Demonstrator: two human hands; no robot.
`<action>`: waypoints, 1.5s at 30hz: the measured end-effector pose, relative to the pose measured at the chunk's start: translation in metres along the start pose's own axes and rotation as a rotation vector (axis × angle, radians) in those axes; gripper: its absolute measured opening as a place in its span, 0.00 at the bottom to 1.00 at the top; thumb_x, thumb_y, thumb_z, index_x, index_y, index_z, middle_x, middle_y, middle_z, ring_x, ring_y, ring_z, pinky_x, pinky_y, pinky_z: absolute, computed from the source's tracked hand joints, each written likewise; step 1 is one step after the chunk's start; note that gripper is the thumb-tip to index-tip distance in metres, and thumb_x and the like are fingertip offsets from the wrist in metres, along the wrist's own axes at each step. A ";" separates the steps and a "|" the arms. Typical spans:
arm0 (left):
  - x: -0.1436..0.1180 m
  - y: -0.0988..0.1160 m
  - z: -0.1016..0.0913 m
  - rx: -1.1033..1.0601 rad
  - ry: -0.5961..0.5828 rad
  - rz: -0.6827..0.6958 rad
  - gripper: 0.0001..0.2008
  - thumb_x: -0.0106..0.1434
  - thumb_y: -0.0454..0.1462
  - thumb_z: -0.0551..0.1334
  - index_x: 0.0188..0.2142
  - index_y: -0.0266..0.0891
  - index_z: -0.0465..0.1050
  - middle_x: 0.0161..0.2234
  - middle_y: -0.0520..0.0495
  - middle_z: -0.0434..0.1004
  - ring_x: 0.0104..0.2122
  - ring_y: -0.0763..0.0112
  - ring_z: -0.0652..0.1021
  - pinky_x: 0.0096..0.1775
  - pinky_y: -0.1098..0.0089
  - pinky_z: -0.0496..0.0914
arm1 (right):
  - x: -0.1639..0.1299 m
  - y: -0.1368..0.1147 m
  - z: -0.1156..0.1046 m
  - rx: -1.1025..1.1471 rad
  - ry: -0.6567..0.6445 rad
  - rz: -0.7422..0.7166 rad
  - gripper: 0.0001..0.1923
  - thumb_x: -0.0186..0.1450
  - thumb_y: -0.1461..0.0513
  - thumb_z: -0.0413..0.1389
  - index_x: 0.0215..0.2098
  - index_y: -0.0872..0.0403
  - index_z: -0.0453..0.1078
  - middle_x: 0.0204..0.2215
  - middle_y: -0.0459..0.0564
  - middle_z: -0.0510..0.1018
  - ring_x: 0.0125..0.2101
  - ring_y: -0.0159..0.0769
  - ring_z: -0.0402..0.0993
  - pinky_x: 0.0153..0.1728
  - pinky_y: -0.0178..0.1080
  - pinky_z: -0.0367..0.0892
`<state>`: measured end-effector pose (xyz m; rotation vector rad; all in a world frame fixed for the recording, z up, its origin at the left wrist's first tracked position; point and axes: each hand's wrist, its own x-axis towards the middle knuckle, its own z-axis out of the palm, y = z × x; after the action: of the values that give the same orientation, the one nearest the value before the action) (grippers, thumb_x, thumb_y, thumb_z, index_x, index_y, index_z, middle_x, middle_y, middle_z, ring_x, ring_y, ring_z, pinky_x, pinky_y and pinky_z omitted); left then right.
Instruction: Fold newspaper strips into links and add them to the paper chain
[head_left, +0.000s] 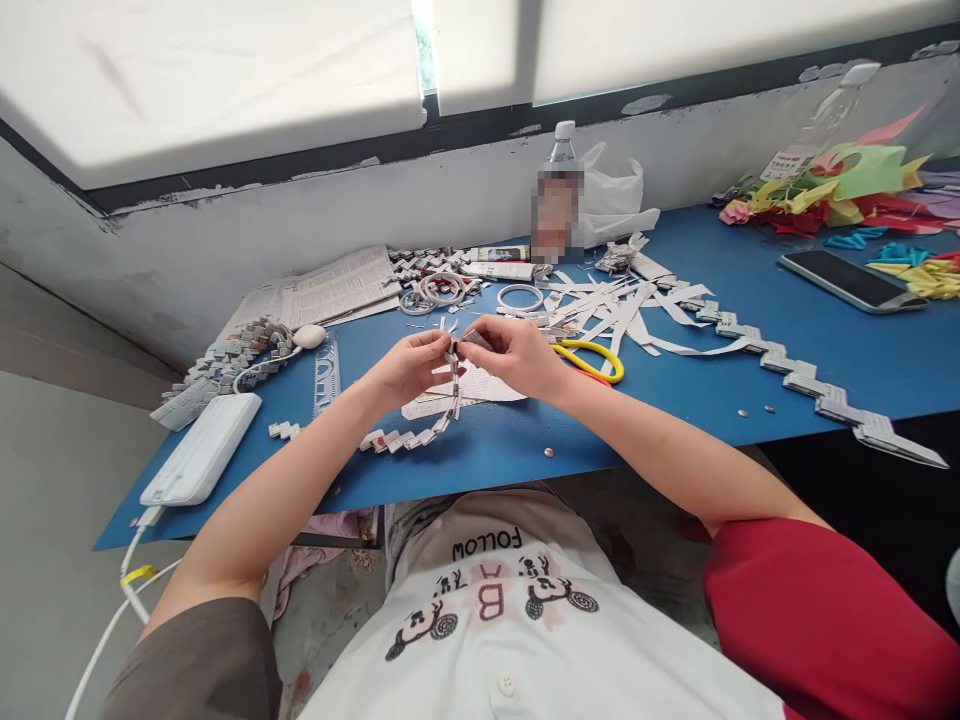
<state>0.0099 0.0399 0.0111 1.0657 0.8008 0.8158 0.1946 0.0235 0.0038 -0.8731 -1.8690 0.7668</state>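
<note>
Head | hands (pixel 465 362) pinch paper chain (pixel 420 432) | near table edge (pixel 480 470)

Folded-paper chain (pixel 420 425): grey-white newsprint links with red flecks, interlocked. Upper end stood near vertical, pinched in my left grip (pixel 409 368); my right grip (pixel 510 355) held a small folded piece (pixel 474 340) against its top. Lower end curved left along the blue counter (pixel 750 400).
</note>
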 end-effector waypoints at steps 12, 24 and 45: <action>0.001 0.002 -0.007 -0.023 -0.072 -0.007 0.13 0.49 0.42 0.73 0.28 0.38 0.75 0.30 0.49 0.74 0.32 0.72 0.73 0.41 0.66 0.69 | 0.002 0.000 -0.009 0.181 -0.133 0.022 0.12 0.69 0.59 0.45 0.48 0.54 0.62 0.33 0.48 0.75 0.29 0.31 0.65 0.31 0.35 0.60; 0.002 0.001 -0.004 0.089 0.059 0.070 0.15 0.49 0.46 0.73 0.29 0.38 0.76 0.30 0.50 0.74 0.31 0.74 0.72 0.42 0.67 0.67 | 0.003 -0.005 -0.012 -0.038 -0.102 -0.037 0.12 0.66 0.62 0.49 0.38 0.56 0.74 0.32 0.49 0.75 0.31 0.32 0.68 0.34 0.36 0.63; -0.001 -0.003 0.005 0.200 0.124 0.134 0.17 0.48 0.47 0.73 0.27 0.37 0.75 0.28 0.50 0.73 0.31 0.72 0.73 0.43 0.64 0.68 | 0.001 -0.006 -0.011 0.096 -0.074 0.181 0.09 0.61 0.58 0.57 0.31 0.58 0.70 0.21 0.48 0.76 0.21 0.29 0.69 0.23 0.33 0.63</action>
<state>0.0143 0.0356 0.0099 1.2660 0.9374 0.9362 0.2023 0.0222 0.0135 -0.9735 -1.8175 1.0039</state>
